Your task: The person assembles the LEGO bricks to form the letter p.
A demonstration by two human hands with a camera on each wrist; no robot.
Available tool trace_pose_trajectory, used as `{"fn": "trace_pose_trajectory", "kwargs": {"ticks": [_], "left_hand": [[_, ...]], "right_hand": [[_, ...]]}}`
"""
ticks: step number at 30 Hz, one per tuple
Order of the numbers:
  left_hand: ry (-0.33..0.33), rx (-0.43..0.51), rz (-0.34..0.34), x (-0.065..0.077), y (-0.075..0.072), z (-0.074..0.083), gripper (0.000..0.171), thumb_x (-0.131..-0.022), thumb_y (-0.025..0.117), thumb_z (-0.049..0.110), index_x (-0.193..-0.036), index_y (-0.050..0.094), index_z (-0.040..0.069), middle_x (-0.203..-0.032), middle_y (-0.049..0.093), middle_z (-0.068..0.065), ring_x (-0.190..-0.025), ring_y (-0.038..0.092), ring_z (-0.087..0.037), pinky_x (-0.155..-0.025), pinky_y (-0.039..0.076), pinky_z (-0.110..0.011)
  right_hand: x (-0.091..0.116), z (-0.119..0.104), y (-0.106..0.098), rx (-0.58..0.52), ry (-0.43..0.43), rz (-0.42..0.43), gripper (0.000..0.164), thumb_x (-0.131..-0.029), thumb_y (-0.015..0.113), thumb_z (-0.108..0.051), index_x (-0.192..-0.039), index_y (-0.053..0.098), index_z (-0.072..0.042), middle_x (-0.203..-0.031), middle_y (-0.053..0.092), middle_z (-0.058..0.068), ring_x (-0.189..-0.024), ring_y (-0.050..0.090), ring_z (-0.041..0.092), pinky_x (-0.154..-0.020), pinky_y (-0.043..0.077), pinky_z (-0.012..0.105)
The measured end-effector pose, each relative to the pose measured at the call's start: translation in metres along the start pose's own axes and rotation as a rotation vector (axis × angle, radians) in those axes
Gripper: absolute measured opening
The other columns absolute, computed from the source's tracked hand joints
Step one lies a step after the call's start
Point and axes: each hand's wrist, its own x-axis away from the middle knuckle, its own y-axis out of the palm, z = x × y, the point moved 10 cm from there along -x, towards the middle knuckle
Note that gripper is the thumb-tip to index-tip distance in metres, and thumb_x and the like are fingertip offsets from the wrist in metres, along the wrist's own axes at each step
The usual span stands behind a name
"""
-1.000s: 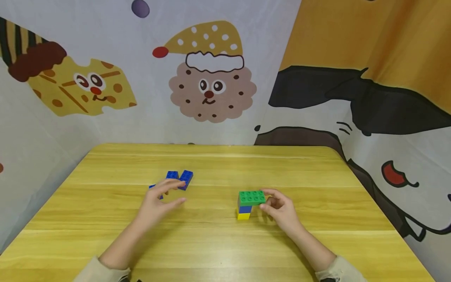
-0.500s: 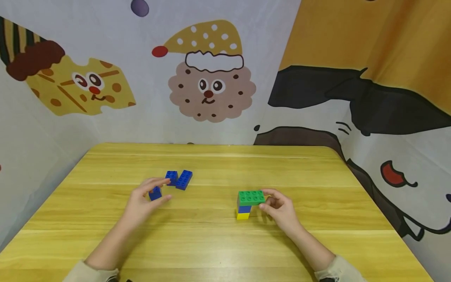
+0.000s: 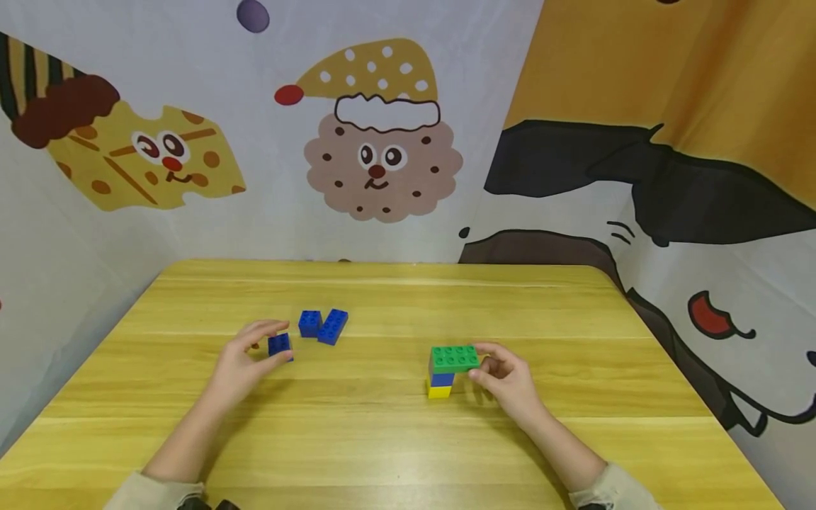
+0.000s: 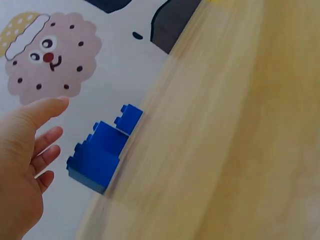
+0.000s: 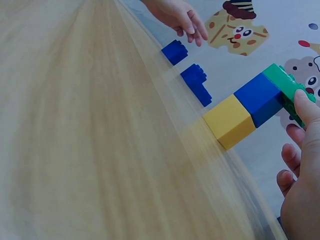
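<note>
My right hand (image 3: 511, 381) pinches the right end of a green eight-stud toy brick (image 3: 455, 358) between thumb and fingers. Under that brick's left end are a blue brick (image 5: 259, 99) and, at the bottom, a yellow brick (image 5: 230, 122) standing on the table. My left hand (image 3: 242, 360) hovers by a small blue brick (image 3: 279, 345), thumb and fingers spread on either side of it. In the right wrist view this hand hangs above the brick with a gap, holding nothing.
A square blue brick (image 3: 310, 323) and a longer blue brick (image 3: 333, 326) lie close together beyond my left hand on the wooden table (image 3: 395, 446). Behind the table's far edge hangs a cartoon-printed cloth (image 3: 268, 234).
My left hand has moved left and toward the small blue brick, drawing back from the other two blue bricks. The right hand and its stack have stayed still.
</note>
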Motion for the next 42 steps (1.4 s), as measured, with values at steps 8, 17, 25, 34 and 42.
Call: {"fn": "trace_pose_trajectory", "kwargs": {"ticks": [8, 17, 25, 34, 42], "left_hand": [[-0.038, 0.006, -0.023, 0.003, -0.003, -0.018, 0.047, -0.081, 0.077, 0.007, -0.125, 0.061, 0.002, -0.125, 0.057, -0.013, -0.104, 0.048, -0.023, -0.080, 0.035, -0.040], [-0.080, -0.024, -0.047, 0.006, -0.002, -0.034, 0.049, -0.082, 0.077, 0.011, -0.127, 0.060, 0.001, -0.125, 0.058, -0.013, -0.103, 0.049, -0.027, -0.076, 0.040, -0.027], [-0.083, -0.046, -0.051, 0.007, -0.001, -0.043, 0.047, -0.083, 0.076, 0.013, -0.125, 0.061, -0.001, -0.119, 0.062, -0.013, -0.099, 0.053, -0.028, -0.076, 0.040, -0.024], [-0.101, -0.067, -0.057, 0.008, -0.001, -0.052, 0.045, -0.083, 0.075, 0.011, -0.125, 0.061, 0.000, -0.107, 0.065, -0.011, -0.092, 0.056, -0.024, -0.073, 0.042, -0.022], [-0.127, -0.063, -0.070, 0.009, -0.001, -0.053, 0.044, -0.086, 0.073, 0.013, -0.127, 0.061, 0.001, -0.109, 0.065, -0.012, -0.096, 0.058, -0.027, -0.076, 0.044, -0.021]], "right_hand": [[0.000, 0.001, 0.000, -0.004, 0.010, 0.007, 0.034, -0.083, 0.068, 0.009, -0.116, 0.058, 0.008, -0.072, 0.057, 0.002, -0.057, 0.046, 0.007, -0.048, 0.041, 0.023], [0.000, -0.002, 0.001, -0.014, -0.020, -0.010, 0.035, -0.084, 0.066, 0.010, -0.118, 0.057, 0.009, -0.073, 0.057, 0.003, -0.057, 0.046, 0.007, -0.048, 0.041, 0.024], [0.000, -0.001, 0.000, -0.004, -0.006, 0.004, 0.034, -0.083, 0.067, 0.009, -0.116, 0.058, 0.008, -0.072, 0.057, 0.003, -0.057, 0.046, 0.007, -0.048, 0.041, 0.023], [0.001, 0.001, 0.000, 0.003, 0.018, 0.011, 0.033, -0.083, 0.068, 0.008, -0.115, 0.058, 0.010, -0.073, 0.056, 0.003, -0.058, 0.046, 0.007, -0.049, 0.041, 0.023], [0.000, -0.001, -0.001, 0.004, 0.006, 0.016, 0.034, -0.083, 0.068, 0.008, -0.116, 0.058, 0.009, -0.073, 0.057, 0.003, -0.058, 0.046, 0.007, -0.049, 0.041, 0.023]]}}
